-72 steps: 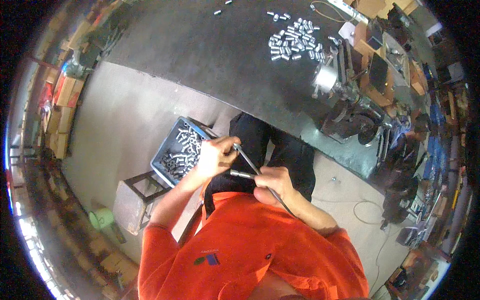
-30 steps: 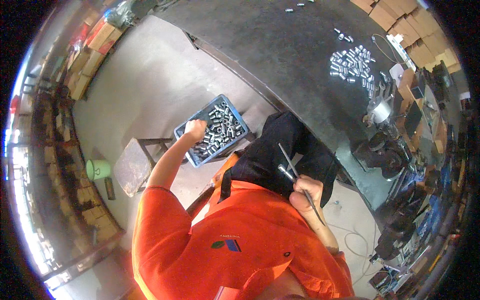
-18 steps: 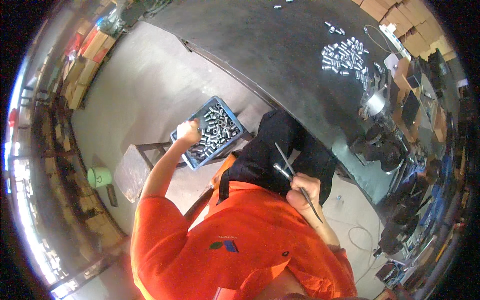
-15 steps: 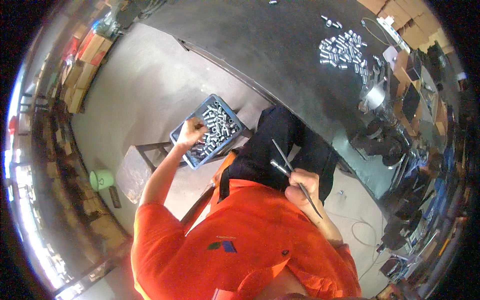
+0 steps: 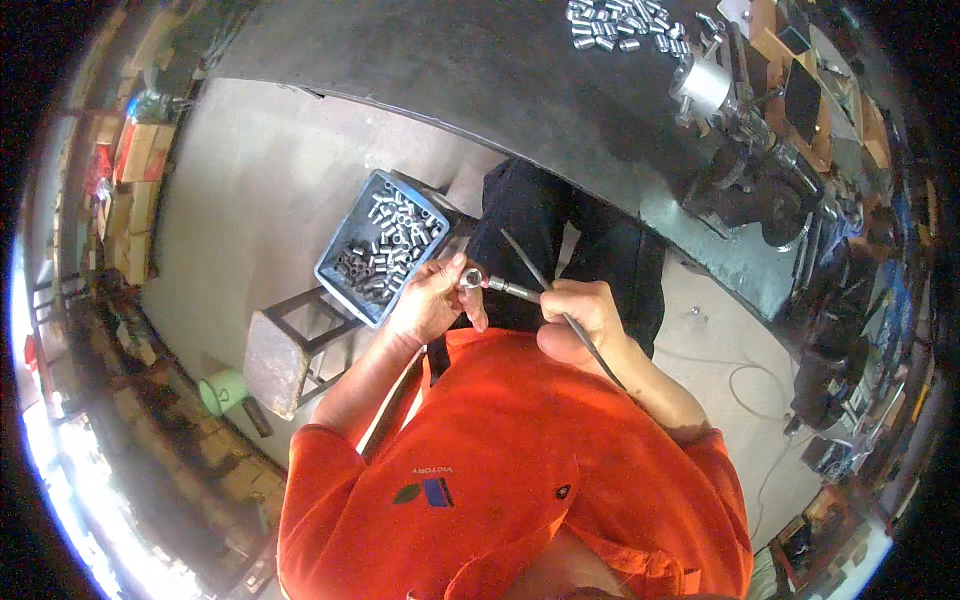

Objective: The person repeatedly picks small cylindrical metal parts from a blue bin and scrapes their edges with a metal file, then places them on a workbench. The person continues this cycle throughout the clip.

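Note:
My left hand (image 5: 430,303) is closed on a short chrome socket (image 5: 472,279), its open end showing between thumb and fingers. Close beside it, my right hand (image 5: 585,318) grips a thin dark rod (image 5: 520,251), which looks like a file and sticks out on both sides of the fist. The same fist also holds a chrome shaft (image 5: 513,289) with its tip pointing at the socket. Whether tip and socket touch, I cannot tell. Left of my lap sits a blue plastic bin (image 5: 345,298) with many loose metal sockets (image 5: 402,228) in it.
A dark worktable (image 5: 420,70) runs across the far side, with a pile of metal sockets (image 5: 625,18) and a metal cylinder on a machine (image 5: 703,85). A stool (image 5: 272,362) and a green mug-shaped container (image 5: 222,391) stand at left. Cable (image 5: 742,385) lies on the floor at right.
My left hand has come out of the blue bin with a socket and moved right, up to the shaft in my right hand. The view has shifted, so the table pile sits higher.

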### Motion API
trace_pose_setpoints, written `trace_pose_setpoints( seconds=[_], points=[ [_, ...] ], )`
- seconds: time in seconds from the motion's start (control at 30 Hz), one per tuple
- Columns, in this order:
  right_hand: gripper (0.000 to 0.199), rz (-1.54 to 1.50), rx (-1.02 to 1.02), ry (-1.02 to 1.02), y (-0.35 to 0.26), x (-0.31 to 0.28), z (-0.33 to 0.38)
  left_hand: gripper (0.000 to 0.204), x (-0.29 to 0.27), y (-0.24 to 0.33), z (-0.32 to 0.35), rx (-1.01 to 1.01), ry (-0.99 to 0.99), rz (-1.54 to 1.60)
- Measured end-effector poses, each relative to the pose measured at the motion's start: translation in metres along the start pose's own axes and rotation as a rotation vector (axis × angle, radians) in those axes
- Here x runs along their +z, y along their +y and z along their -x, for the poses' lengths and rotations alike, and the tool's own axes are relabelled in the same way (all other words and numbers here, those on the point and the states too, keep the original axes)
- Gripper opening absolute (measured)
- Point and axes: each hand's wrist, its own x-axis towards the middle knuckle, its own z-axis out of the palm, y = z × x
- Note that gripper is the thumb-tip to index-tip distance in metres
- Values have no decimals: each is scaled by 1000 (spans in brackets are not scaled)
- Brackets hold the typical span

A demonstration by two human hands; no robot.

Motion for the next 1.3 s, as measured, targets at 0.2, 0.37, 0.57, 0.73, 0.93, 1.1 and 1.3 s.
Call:
trace_pose_setpoints(
  seconds=[0.2, 0.37, 0.57, 0.73, 0.93, 1.1, 1.3],
  points=[
    [24, 63, -10, -25, -2, -1, -4, 33, 20, 22, 5, 95, 26, -431],
    [23, 99, -19, 22, 0, 7, -4, 16, 38, 38, 7, 147, -79, -809],
    [23, 137, -13, 24, 6, 8, 0, 22, 32, 35, 3, 138, -101, -769],
    [22, 222, -67, 74, 2, 9, 0, 22, 34, 33, 0, 131, -100, -738],
    [23, -103, 81, 12, 14, 9, 0, 18, 31, 30, -2, 142, -129, -732],
    [24, -156, 89, 63, 9, 0, 6, 15, 22, 42, -11, 403, 77, -1189],
    [42, -170, -116, -55, -16, -2, 8, 28, 7, 33, -20, 722, 215, -1614]
  ],
)
